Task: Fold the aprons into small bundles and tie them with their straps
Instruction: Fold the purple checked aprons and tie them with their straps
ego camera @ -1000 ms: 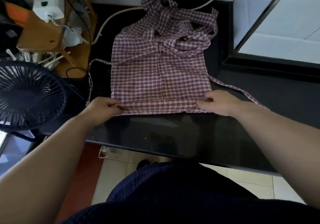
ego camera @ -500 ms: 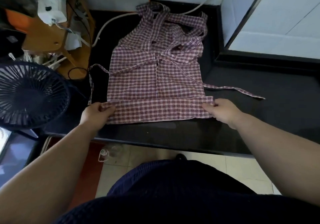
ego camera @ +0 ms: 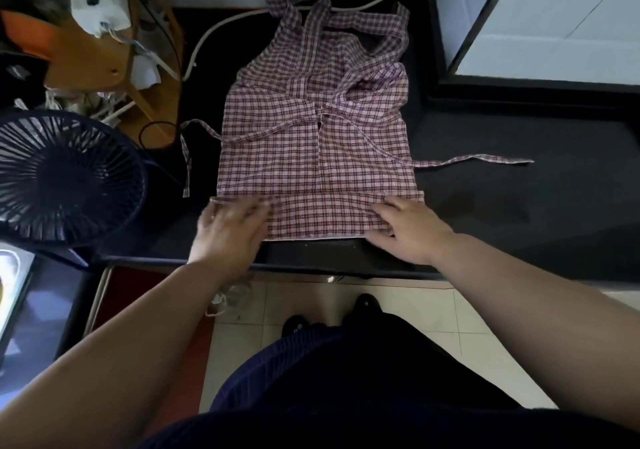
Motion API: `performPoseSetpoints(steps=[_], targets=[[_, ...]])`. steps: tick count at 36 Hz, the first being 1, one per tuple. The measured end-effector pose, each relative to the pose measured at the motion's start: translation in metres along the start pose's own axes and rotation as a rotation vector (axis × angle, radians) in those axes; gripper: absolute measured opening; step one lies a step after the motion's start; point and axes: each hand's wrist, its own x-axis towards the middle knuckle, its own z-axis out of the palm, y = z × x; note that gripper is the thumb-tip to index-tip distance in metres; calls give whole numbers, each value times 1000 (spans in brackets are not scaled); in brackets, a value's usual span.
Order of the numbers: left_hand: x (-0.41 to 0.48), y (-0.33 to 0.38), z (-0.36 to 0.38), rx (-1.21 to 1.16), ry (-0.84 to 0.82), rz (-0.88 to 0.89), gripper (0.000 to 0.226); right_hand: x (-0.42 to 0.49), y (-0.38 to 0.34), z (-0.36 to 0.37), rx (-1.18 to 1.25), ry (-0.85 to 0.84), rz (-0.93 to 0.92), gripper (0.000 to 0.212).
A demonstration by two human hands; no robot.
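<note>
A red-and-white checked apron [ego camera: 311, 147] lies flat on the black counter [ego camera: 519, 206], neck loop at the far end. Its near hem is folded up into a band [ego camera: 318, 214] close to the counter's front edge. One waist strap [ego camera: 478, 161] trails to the right and the other strap [ego camera: 188, 150] hangs off the left side. My left hand [ego camera: 230, 230], blurred, lies with spread fingers on the band's left end. My right hand [ego camera: 410, 228] presses flat on the band's right end.
A dark fan [ego camera: 65, 174] stands at the left of the counter. Behind it a wooden stool [ego camera: 104, 64] carries cables and white clutter. A white hose [ego camera: 221, 29] runs along the back. A raised white surface [ego camera: 554, 15] borders the right. Tiled floor lies below.
The folded hem band has been laid down on the apron. Both hands have let go of its ends and now lie flat on it, the left hand still moving.
</note>
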Motion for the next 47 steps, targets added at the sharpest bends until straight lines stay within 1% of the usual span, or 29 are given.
performPoseSetpoints(steps=[1,2,3,5,8,10,11,13,15,16,18,20,21,23,24,25,27,29,31,32,33,35,37,38,40,42,43,45,47], targets=[[-1,0,0,54,-123,18,59,0,-2,1,-23,-102,32,76],[-2,1,0,112,-220,18,69,0,-3,1,-69,-146,51,84],[-2,1,-1,160,-274,16,79,0,-4,2,-113,-149,63,87],[-1,1,-4,216,-287,30,91,4,-4,4,-142,-84,91,79],[8,-1,-14,232,-244,51,93,10,-3,3,-143,45,86,58],[14,-3,-19,196,-228,60,84,9,-4,-2,-84,131,42,45],[15,-4,-21,152,-213,57,75,8,-4,-4,-44,155,38,39],[21,-6,-26,11,-162,16,56,7,0,-13,16,112,64,33],[28,-6,-37,-201,-168,-91,45,8,3,-26,119,5,118,36],[31,-7,-44,-308,-215,-151,41,10,4,-34,157,-59,142,42],[38,-10,-57,-411,-369,-202,32,14,7,-47,152,-165,172,48],[45,-16,-64,-470,-517,-220,27,17,11,-54,136,-218,197,32],[46,-19,-65,-506,-564,-243,25,18,13,-57,135,-220,205,24],[46,-23,-62,-575,-617,-280,24,18,15,-59,140,-205,233,17],[46,-26,-58,-586,-609,-299,27,17,14,-58,154,-189,251,16],[45,-27,-52,-592,-560,-318,30,16,12,-56,162,-172,272,16],[44,-30,-41,-564,-367,-363,41,16,9,-49,92,-119,303,22],[40,-25,-33,-469,-170,-382,52,17,6,-40,-65,-36,314,26],[36,-18,-24,-253,-69,-340,62,18,2,-32,-182,-5,324,35],[34,-12,-22,-118,-36,-309,62,17,-2,-28,-216,2,319,42],[31,-7,-21,-8,3,-267,59,17,-6,-25,-245,25,302,46],[27,4,-19,114,46,-102,53,14,-12,-19,-291,118,231,46],[25,12,-12,93,-31,71,55,13,-15,-11,-258,161,117,46],[23,16,-9,38,-102,90,53,14,-16,-6,-208,122,69,53],[20,19,-4,-30,-219,78,59,14,-18,-1,-100,-33,41,80],[16,15,-2,43,-282,114,76,14,-17,0,-114,-113,36,96],[15,11,-3,69,-292,138,85,13,-15,0,-140,-111,32,97],[13,6,-6,84,-299,173,96,11,-12,-1,-133,-79,33,91],[11,4,-6,78,-304,197,99,9,-12,-3,-86,-67,34,85]])
